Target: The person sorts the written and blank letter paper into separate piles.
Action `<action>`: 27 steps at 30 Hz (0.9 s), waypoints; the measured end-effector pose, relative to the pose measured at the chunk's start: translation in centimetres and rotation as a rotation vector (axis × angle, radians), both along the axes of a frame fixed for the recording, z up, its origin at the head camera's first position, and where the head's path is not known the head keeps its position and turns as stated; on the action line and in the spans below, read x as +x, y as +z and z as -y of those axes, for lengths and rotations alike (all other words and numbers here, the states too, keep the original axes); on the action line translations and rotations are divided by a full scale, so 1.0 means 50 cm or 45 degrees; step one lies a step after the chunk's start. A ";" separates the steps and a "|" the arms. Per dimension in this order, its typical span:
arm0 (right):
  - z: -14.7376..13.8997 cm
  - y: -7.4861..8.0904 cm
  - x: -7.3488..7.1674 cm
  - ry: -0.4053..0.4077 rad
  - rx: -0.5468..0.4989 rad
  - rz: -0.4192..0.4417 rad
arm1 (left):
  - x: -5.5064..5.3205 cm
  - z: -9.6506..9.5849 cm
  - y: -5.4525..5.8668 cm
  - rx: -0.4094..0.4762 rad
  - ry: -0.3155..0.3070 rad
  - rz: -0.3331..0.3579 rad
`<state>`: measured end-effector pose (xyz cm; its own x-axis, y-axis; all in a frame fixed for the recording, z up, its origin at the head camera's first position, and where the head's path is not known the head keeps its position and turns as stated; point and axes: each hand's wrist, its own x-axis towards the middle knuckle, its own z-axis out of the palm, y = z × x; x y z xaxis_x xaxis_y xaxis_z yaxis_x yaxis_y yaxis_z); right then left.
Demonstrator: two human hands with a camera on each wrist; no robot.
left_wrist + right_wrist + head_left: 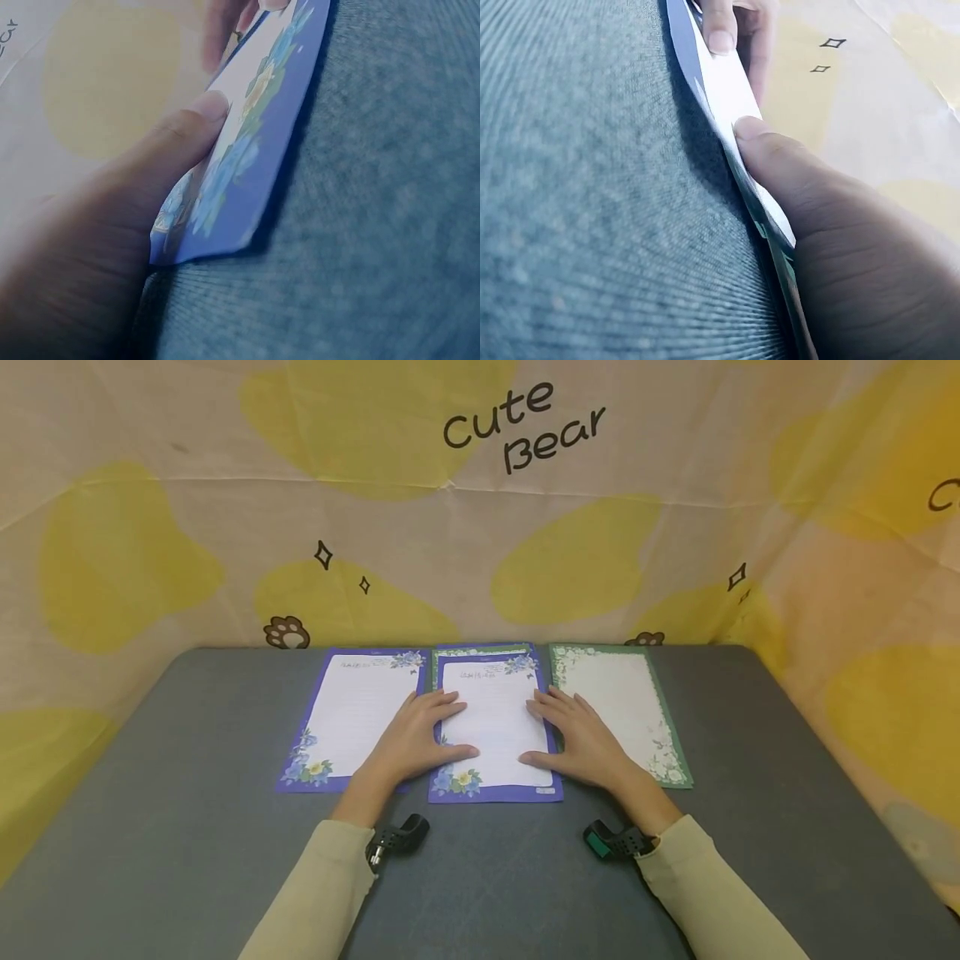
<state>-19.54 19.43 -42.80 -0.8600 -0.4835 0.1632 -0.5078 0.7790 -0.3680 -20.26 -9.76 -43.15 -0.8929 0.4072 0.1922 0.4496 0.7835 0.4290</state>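
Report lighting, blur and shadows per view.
Head: fairly even light, but the handwriting on the middle sheet is too small to read. Left wrist: tabletop tinted blue, flower print soft. Right wrist: the sheet's white washed out, dark shadow along its edge.

Hands [408, 731] [581, 735] (both) — on purple-bordered sheet [495, 718]

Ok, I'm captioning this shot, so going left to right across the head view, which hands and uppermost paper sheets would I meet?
Left blue-bordered sheet, left hand, middle blue-bordered sheet, right hand, green-bordered sheet.
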 end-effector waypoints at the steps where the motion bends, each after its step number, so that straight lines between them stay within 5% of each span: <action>1: -0.001 0.000 0.000 0.002 0.003 0.002 | 0.000 0.000 0.000 0.000 -0.001 0.002; 14: -0.002 -0.003 -0.001 -0.035 -0.051 0.043 | -0.003 0.003 -0.007 -0.025 -0.019 -0.009; 23: -0.002 -0.007 -0.006 -0.052 -0.127 -0.108 | -0.001 0.002 -0.003 0.072 0.033 -0.018; 27: 0.001 0.001 -0.005 -0.200 -0.220 -0.187 | -0.004 0.000 -0.002 0.122 0.055 -0.024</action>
